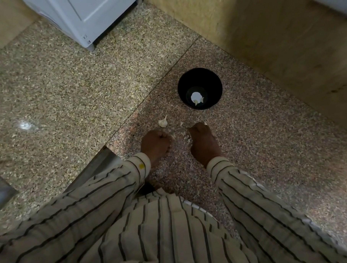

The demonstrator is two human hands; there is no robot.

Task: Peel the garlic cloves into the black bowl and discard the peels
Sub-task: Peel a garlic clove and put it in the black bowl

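A black bowl point(200, 80) stands on the speckled stone counter point(268, 135) and holds a couple of pale peeled cloves point(198, 100) at its bottom. In front of it lies a garlic bulb piece point(162, 122), with small peel scraps point(181, 124) to its right. My left hand point(155, 146) is curled into a fist just below the bulb piece; what it holds is hidden. My right hand point(203, 141) is also curled, and a bit of white garlic point(204, 123) shows at its fingertips, with peel bits point(188, 139) at its left side.
A white appliance point(78, 12) stands at the back left. A beige wall point(281, 46) runs along the back right behind the bowl. A metal sink edge point(99, 164) cuts into the counter at the left of my sleeve.
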